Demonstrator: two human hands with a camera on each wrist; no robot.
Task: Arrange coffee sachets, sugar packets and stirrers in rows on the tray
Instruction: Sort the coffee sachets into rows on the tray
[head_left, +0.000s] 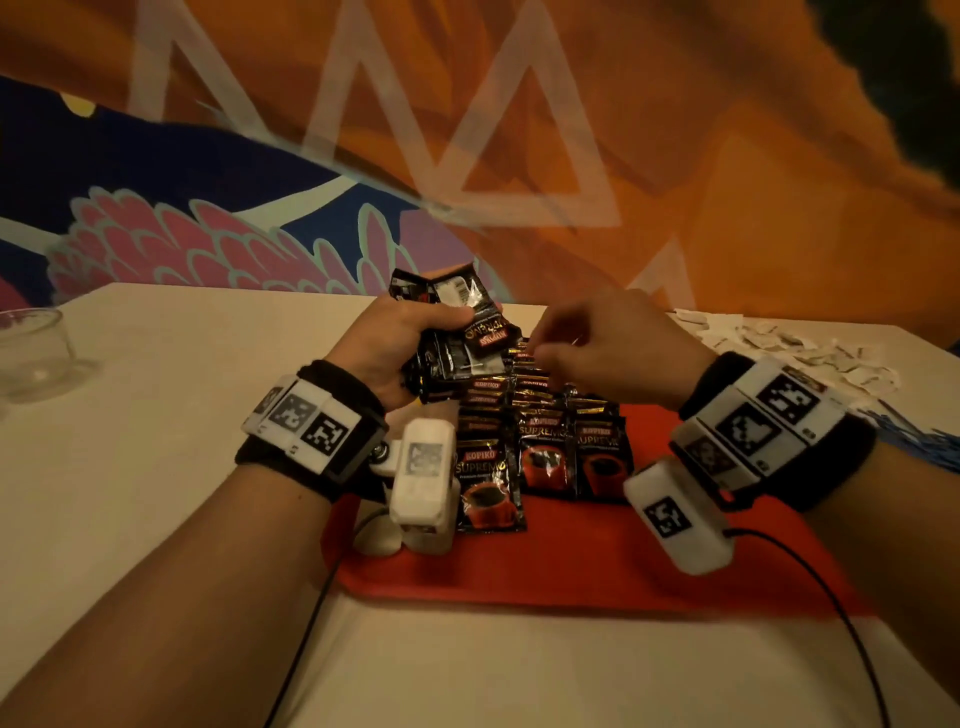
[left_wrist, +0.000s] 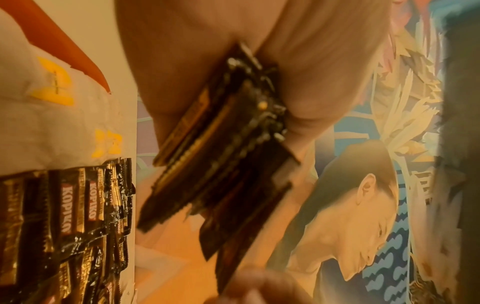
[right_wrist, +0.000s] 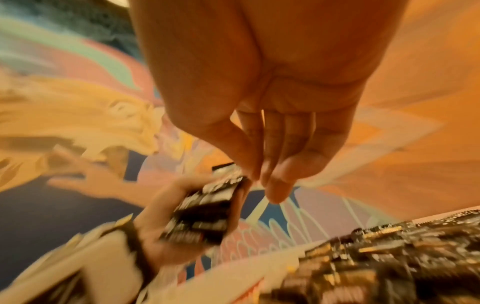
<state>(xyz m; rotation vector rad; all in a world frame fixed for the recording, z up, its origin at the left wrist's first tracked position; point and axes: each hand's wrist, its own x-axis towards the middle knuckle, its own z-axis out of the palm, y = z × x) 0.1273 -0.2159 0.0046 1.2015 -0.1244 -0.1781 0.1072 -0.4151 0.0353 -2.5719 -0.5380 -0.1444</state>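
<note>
My left hand (head_left: 441, 325) grips a thick stack of black coffee sachets (head_left: 457, 338) above the far end of the red tray (head_left: 571, 561). The left wrist view shows the stack (left_wrist: 221, 164) edge-on between thumb and fingers. Overlapping rows of coffee sachets (head_left: 545, 441) lie on the tray. My right hand (head_left: 545, 351) hovers just right of the stack, fingers pointing at it. In the right wrist view its fingers (right_wrist: 275, 181) are nearly straight with nothing between them, close to the top of the stack (right_wrist: 205, 216). White sugar packets (head_left: 779, 343) and blue stirrers (head_left: 914, 436) lie on the table.
A glass bowl (head_left: 31, 353) stands at the table's left edge. The sugar packets are scattered at the far right, the stirrers nearer at the right edge. A painted wall rises behind the table. Black cables trail from my wrists across the near table.
</note>
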